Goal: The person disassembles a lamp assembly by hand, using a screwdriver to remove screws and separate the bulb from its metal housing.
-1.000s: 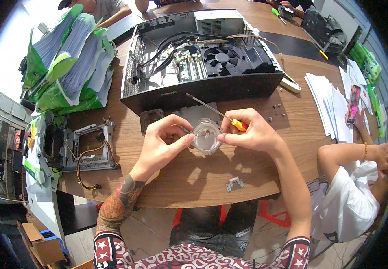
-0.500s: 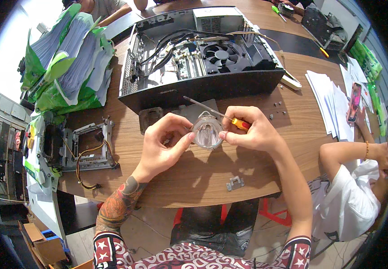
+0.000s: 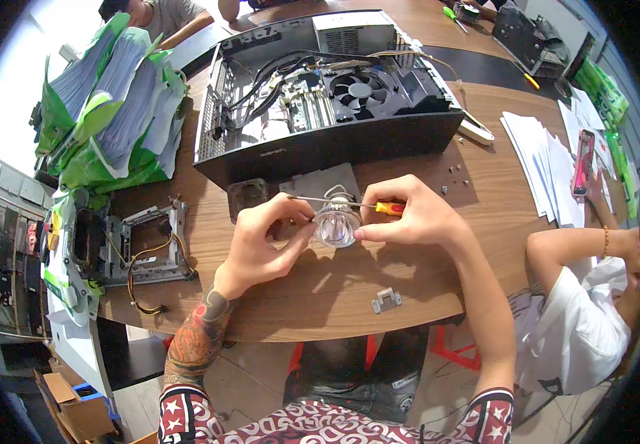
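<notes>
My left hand (image 3: pixel 272 240) pinches the left side of a round clear glass part (image 3: pixel 335 229), which looks like a reflector lamp with a metal top and a wire loop above it. My right hand (image 3: pixel 409 218) is closed round a yellow-and-red screwdriver (image 3: pixel 388 208), its thumb on the glass part's right side; the shaft points left over the part, near my left fingertips. Beyond my hands lie a grey metal plate (image 3: pixel 309 179) and a dark square part (image 3: pixel 247 198). A small metal bracket (image 3: pixel 386 300) lies near the front edge.
An open computer case (image 3: pixel 283 152), green paper packs (image 3: pixel 91 126), a metal frame with wires (image 3: pixel 172 259), loose papers (image 3: pixel 527 163), small screws (image 3: pixel 444 189) and more equipment (image 3: pixel 527 48) are on the table (image 3: pixel 320 303). Co-workers sit across (image 3: pixel 172 22) and at right (image 3: pixel 579 325), one beside a phone (image 3: pixel 583 163).
The glass part has tilted, showing its top and loop more. The screwdriver has swung down from a steep slant to nearly level across it.
</notes>
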The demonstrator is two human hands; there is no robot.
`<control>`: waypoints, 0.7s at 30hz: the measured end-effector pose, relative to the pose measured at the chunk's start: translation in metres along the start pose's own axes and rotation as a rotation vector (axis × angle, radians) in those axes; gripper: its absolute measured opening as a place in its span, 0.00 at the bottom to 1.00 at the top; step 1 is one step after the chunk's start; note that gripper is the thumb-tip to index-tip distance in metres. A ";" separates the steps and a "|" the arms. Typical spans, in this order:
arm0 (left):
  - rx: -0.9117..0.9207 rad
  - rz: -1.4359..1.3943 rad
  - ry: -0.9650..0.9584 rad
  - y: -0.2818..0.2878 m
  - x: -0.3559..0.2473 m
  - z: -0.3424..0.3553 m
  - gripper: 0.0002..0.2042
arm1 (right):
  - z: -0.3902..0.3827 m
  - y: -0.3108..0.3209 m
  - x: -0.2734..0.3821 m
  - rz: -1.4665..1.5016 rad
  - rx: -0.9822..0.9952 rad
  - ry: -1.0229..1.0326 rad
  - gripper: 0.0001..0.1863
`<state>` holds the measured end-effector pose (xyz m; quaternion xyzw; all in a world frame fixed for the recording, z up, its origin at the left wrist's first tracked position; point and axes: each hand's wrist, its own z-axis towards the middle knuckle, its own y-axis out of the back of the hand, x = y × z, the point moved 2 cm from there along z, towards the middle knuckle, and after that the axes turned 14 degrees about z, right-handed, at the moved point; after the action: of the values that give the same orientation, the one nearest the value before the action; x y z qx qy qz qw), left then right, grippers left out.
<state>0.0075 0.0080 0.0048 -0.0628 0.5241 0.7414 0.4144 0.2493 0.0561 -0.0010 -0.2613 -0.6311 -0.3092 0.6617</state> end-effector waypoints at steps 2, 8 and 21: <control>0.044 -0.068 0.106 0.000 0.003 0.001 0.08 | 0.000 0.002 0.002 -0.109 -0.037 -0.027 0.14; 0.130 -0.333 0.256 -0.005 0.004 -0.001 0.08 | 0.001 0.006 0.000 -0.002 -0.039 -0.039 0.13; 0.281 -0.494 0.441 -0.004 0.001 0.002 0.09 | 0.002 0.009 -0.008 -0.025 -0.029 -0.084 0.15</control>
<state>0.0100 0.0107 0.0024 -0.2885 0.6667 0.5083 0.4624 0.2542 0.0640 -0.0089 -0.2760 -0.6568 -0.3153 0.6269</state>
